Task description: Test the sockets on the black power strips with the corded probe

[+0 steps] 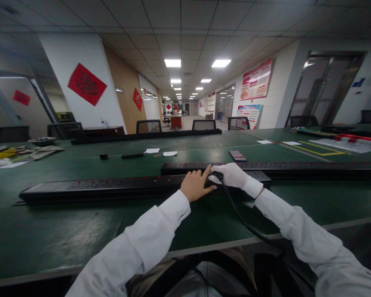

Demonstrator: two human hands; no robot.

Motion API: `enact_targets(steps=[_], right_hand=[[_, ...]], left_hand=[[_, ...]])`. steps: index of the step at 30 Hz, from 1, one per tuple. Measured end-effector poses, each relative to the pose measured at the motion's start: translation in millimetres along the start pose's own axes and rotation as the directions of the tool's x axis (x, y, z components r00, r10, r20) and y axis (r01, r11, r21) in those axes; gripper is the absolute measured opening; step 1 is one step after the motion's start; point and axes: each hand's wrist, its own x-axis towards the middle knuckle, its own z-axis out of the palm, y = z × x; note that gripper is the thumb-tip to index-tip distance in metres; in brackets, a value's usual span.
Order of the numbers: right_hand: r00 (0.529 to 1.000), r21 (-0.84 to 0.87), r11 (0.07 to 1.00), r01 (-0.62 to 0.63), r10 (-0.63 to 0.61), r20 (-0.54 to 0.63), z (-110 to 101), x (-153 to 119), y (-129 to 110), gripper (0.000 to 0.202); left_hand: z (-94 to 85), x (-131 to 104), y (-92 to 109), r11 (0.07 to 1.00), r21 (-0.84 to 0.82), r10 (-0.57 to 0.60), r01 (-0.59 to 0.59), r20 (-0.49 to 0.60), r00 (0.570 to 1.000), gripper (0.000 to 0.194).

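Observation:
A long black power strip (111, 185) with a row of sockets and small red dots lies across the green table before me. My left hand (196, 183), bare, rests on its right part with fingers stretched out and thumb apart along the near side. Right beside those fingertips, my right hand (233, 175) in a white glove is closed around a black plug (218, 175) at the strip's top. The plug's contact with the socket is hidden by my fingers. From it a black cable (239, 216) runs down over the table's front edge toward my lap.
Behind, a second power strip (303, 166) stretches right. Beyond lie a phone (238, 155), paper slips (170, 154), a small black bar (132, 156) and another long dark strip (148, 136). A bowl (42, 141) stands left; red-and-white items (358, 140) lie right. Chairs (149, 126) line the far side.

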Motion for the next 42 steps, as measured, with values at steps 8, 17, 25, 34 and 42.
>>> enact_targets(steps=[8, 17, 25, 34, 42], right_hand=[[1.000, 0.047, 0.999, -0.007, 0.006, 0.015, -3.1, 0.3, -1.3, 0.033], [1.000, 0.041, 0.999, -0.006, 0.005, 0.021, -3.4, 0.1, -1.8, 0.033], [1.000, 0.024, 1.000, -0.003, 0.003, 0.018, -1.5, -0.1, -0.4, 0.033], [1.000, 0.042, 0.999, -0.008, 0.006, 0.027, -3.4, 0.6, -1.9, 0.033], [1.000, 0.057, 0.998, -0.010, 0.009, 0.016, -3.9, 0.2, -2.8, 0.032]], left_hand=[[-6.2, -1.1, 2.7, 1.000, 0.013, -0.016, 0.016, 0.018, 1.000, 0.080], [-2.1, -1.8, 1.3, 1.000, -0.004, -0.008, 0.008, -0.007, 1.000, 0.077], [-2.2, -1.0, 0.5, 1.000, -0.005, -0.005, 0.005, 0.001, 1.000, 0.076], [-0.6, -0.7, 0.0, 1.000, -0.003, 0.002, -0.002, 0.012, 1.000, 0.068], [2.6, -1.2, -2.6, 0.999, -0.026, 0.020, -0.020, -0.008, 1.000, 0.065]])
